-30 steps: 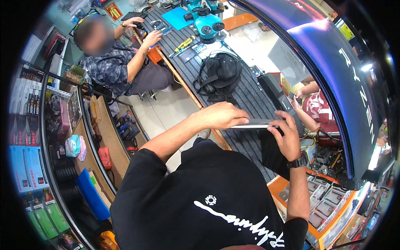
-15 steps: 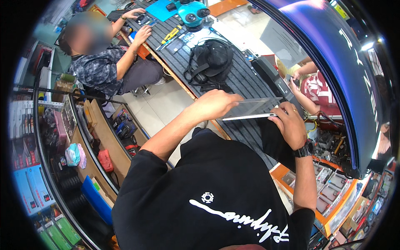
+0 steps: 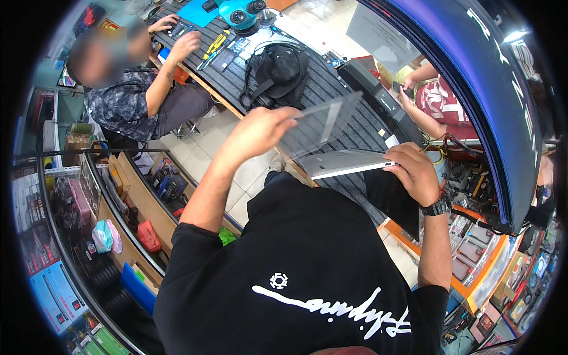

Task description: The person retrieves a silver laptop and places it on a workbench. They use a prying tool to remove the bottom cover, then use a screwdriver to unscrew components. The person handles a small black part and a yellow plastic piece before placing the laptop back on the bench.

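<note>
My left hand (image 3: 260,131) grips the near-left edge of a clear plastic sheet (image 3: 324,121), which is tilted up and smeared by motion. Below it, my right hand (image 3: 414,173) pinches the right end of a thin silver tablet (image 3: 349,163), thumb underneath and fingers over the edge. The tablet is held nearly level over the bench edge, its white long side toward me. Sheet and tablet stand apart at the right; whether they touch at the left is unclear.
A black cap and bag (image 3: 275,74) lie on the ribbed dark bench mat (image 3: 349,127). Beyond are a teal microscope (image 3: 239,18) and yellow-handled tools (image 3: 214,48). One person (image 3: 127,100) sits at left; another (image 3: 441,103) holds a phone at right. A shelf (image 3: 139,204) stands left.
The clear sheet has lifted and tilted away from the tablet, with my left hand moving up and left. The tablet now shows more of its upper face. The whole view has shifted slightly.
</note>
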A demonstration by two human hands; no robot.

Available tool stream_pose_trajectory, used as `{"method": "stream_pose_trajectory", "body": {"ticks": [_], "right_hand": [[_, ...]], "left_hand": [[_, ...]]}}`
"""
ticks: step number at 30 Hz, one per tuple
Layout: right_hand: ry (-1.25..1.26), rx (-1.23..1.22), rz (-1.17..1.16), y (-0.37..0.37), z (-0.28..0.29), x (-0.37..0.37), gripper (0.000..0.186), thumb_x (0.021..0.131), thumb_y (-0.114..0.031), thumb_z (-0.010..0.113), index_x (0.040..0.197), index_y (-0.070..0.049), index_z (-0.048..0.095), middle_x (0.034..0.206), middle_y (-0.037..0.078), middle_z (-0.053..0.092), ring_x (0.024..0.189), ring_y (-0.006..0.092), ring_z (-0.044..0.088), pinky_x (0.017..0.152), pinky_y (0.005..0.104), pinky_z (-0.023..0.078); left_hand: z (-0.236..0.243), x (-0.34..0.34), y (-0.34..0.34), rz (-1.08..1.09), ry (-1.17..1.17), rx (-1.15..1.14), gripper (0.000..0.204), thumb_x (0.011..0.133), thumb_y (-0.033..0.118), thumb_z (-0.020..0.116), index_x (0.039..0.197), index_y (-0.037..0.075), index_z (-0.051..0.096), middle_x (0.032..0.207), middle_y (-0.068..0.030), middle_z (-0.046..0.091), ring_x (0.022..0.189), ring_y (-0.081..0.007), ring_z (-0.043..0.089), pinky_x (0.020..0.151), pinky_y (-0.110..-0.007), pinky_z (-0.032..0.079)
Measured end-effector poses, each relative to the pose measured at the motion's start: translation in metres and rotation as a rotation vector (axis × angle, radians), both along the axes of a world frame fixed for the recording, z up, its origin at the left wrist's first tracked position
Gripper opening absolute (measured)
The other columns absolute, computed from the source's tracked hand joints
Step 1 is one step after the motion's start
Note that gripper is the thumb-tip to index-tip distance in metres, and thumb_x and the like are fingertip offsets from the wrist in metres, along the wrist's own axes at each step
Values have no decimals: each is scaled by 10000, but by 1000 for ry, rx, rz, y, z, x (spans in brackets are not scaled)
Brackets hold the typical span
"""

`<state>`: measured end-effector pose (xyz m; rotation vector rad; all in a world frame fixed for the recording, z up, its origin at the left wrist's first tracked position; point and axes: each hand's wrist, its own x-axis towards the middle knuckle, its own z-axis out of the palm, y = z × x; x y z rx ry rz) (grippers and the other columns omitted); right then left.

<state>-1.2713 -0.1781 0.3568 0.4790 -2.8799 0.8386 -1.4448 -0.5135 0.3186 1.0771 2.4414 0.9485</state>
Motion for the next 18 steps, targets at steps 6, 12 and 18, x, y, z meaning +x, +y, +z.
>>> {"method": "stream_pose_trajectory", "body": {"ticks": [6, 12, 18], "right_hand": [[7, 18, -12, 10, -9, 4, 193, 858, -171, 758, 977, -34, 695, 971, 95, 693, 920, 316, 647, 819, 409, 526], [23, 37, -37, 23, -14, 1, 205, 904, -253, 717, 947, -56, 681, 951, 86, 666, 936, 305, 632, 830, 401, 509], [7, 74, -9, 27, -20, 3, 260, 913, -313, 715, 1022, -77, 706, 999, 74, 675, 980, 302, 635, 852, 408, 515]], "left_hand": [[47, -18, -50, 173, -227, 179, 264, 1037, 117, 589, 1249, -20, 666, 1070, -128, 764, 951, -163, 738, 820, -304, 591], [103, -8, -107, 410, -65, 289, 333, 1063, 139, 556, 1309, -79, 608, 1138, -166, 739, 994, -203, 723, 854, -292, 540], [151, 33, -194, 653, 107, 337, 362, 1038, 154, 586, 1315, -78, 601, 1140, -238, 722, 987, -276, 733, 858, -317, 558]]}}
